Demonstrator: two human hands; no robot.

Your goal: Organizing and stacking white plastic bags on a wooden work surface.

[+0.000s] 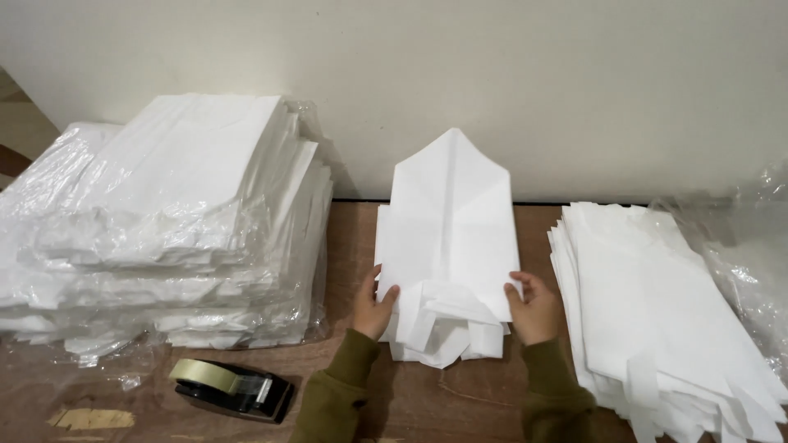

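Note:
A small stack of folded white paper sheets point(447, 238) lies in the middle of the brown table point(353, 230), its far end folded to a point that leans against the wall. My left hand point(374, 305) grips the stack's near left edge. My right hand point(533, 308) grips the near right edge. Both arms wear olive-green sleeves. The near end of the stack is creased and uneven between my hands.
A tall pile of white sheets wrapped in clear plastic point(164, 221) fills the left. A loose stack of white folded sheets point(657, 312) lies on the right, with crumpled clear plastic point(739, 238) behind it. A black tape dispenser point(234, 388) sits at the front left.

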